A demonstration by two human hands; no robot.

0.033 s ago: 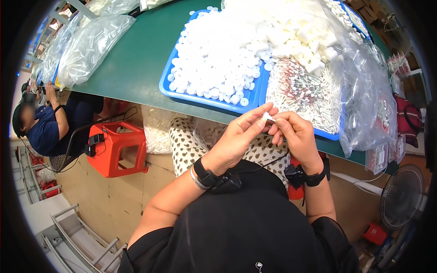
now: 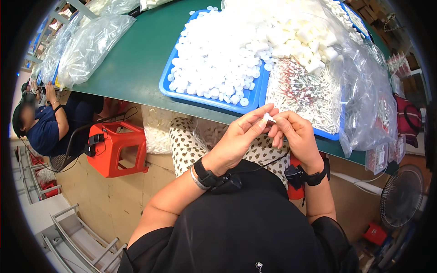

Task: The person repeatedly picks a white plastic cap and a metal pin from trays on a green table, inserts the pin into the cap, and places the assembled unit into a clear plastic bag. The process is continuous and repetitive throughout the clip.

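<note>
Nothing has shifted: left hand (image 2: pixel 236 141) and right hand (image 2: pixel 296 136) both pinch the small white piece (image 2: pixel 268 118) between fingertips.

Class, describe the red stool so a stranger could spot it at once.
Start at the green table and look under its near edge, left of the person's patterned lap. There, on the tan floor, stands the red plastic stool, the only bright red boxy thing there, with a black cable draped over it.

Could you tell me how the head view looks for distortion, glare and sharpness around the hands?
Head view: fisheye bends the green table edge, dark corners; white caps in the blue tray glare washed-out; left hand and right hand reasonably sharp, the small white piece hard to make out.
</note>
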